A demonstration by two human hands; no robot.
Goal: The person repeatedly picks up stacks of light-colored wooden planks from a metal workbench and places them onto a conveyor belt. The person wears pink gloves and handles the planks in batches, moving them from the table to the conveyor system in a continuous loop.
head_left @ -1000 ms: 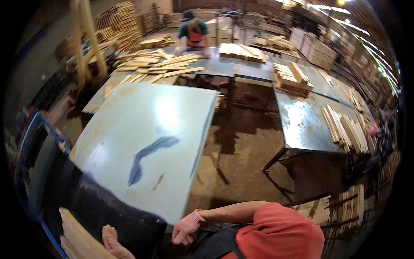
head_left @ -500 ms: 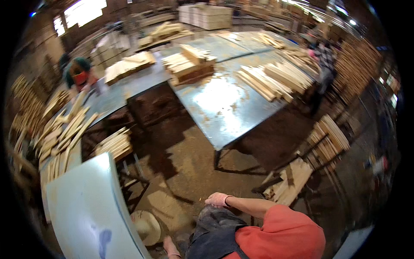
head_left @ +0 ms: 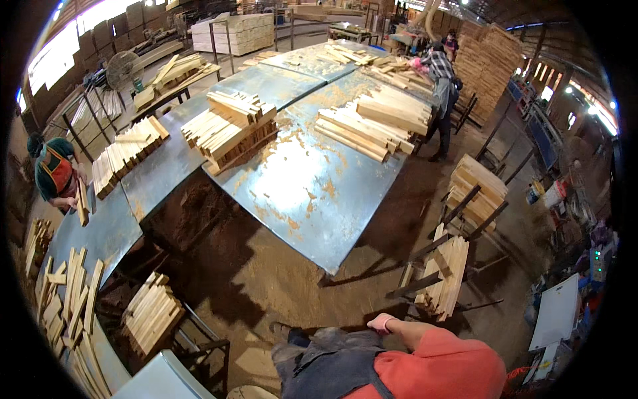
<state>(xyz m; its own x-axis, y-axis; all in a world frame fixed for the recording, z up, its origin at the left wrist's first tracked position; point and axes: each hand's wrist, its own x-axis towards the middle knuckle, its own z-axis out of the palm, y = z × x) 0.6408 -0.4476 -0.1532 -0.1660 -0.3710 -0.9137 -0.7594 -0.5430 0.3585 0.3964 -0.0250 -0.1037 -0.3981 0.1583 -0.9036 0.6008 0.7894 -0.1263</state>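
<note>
My right hand, in a pale pink glove, hangs just beyond my dark apron, with its fingers curled in and no object showing in them. My left hand is out of view. Nearest to the right hand is a rack holding a stack of pale wood strips. Ahead stands a large metal-topped table, dusted with sawdust. On it lie a block of stacked wood strips and a wide row of loose strips.
At the far left a person in an orange apron holds a wood piece. Another person in a checked shirt works at the table's far right. Strips fill a stand at left, near a pale metal surface. A second rack stands right.
My view has swung right, and the scene has shifted left and down. My left hand has gone out of the picture. The left person now appears farther left, with wood in hand.
</note>
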